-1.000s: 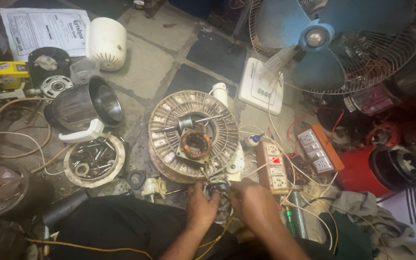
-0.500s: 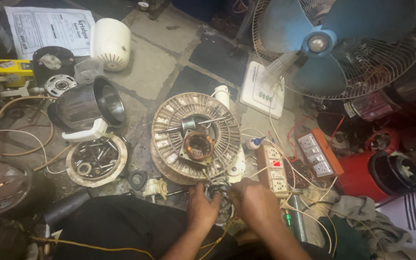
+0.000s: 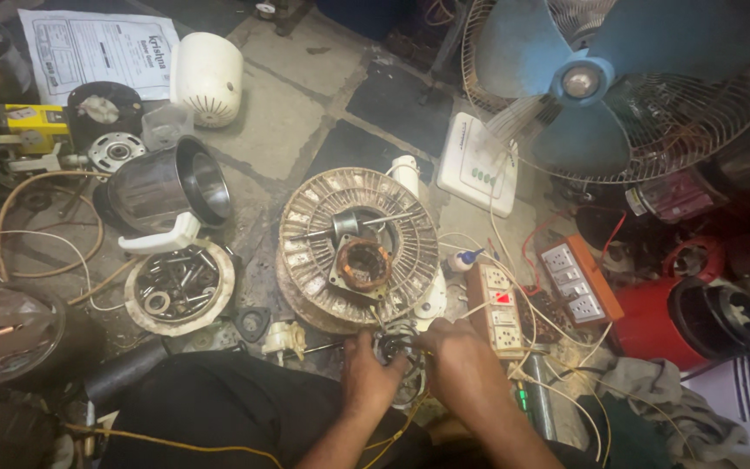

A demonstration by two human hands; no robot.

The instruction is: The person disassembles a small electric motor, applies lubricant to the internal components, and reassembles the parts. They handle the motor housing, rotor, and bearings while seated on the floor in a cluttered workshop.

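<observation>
My left hand point(image 3: 368, 372) and my right hand point(image 3: 460, 360) meet low in the view, both closed around a small dark metal part with wires point(image 3: 395, 349). Just beyond them lies a round, dusty fan motor wheel point(image 3: 358, 246) with a rusty square hub and a shaft on top. A wired socket strip point(image 3: 500, 308) sits right of my right hand. My dark-clad knee point(image 3: 210, 408) is below the left hand.
A steel mixer jar point(image 3: 167, 187) and a round tray of screws and bolts point(image 3: 179, 286) lie to the left. A blue pedestal fan point(image 3: 618, 82) stands at upper right, a white box point(image 3: 477, 163) before it. An orange socket board point(image 3: 579, 280) and red canister point(image 3: 696, 313) sit right.
The view has shifted slightly. My hands stay together on the small part, with only small finger movement.
</observation>
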